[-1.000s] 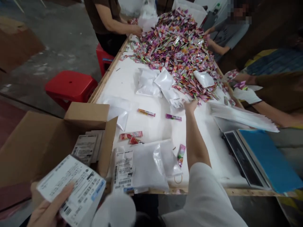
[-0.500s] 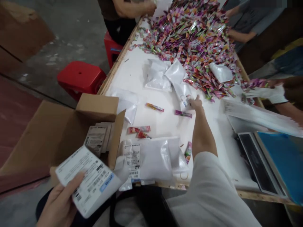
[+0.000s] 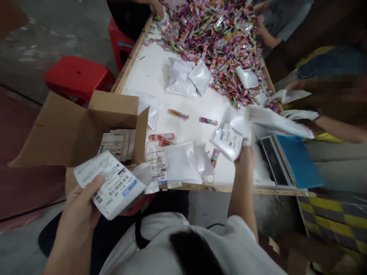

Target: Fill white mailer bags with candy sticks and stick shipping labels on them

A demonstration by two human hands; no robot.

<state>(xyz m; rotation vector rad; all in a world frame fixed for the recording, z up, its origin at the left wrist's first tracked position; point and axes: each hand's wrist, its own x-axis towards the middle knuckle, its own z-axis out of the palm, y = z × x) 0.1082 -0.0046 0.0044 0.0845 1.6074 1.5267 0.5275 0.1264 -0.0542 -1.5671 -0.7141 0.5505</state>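
Observation:
My left hand (image 3: 82, 198) is closed on a white printed shipping label (image 3: 116, 185) with barcodes and a blue patch, thumb on top; whether it is one sheet or a stack I cannot tell. It hangs just in front of an open cardboard box (image 3: 69, 139), where similar printed papers (image 3: 110, 147) stand. My right hand (image 3: 246, 156) grips the edge of a white plastic mailing bag (image 3: 229, 131) bearing a printed label, tilted over the table's right side. Between my hands lie a filled white bag (image 3: 182, 164) and a labelled bag (image 3: 156, 162) at the table's front edge.
A large heap of colourful stick packets (image 3: 212, 42) covers the table's far part. Two white bags (image 3: 180, 78) lie before it. A red stool (image 3: 78, 76) stands left. Co-workers' arms reach in; a gloved hand (image 3: 299, 114) is near white sheets (image 3: 279, 120) and a blue panel (image 3: 298, 160).
My right hand has picked up the labelled mailing bag from beside the other white bags and brought it nearer and rightward. My left hand still holds the label. The view has shifted.

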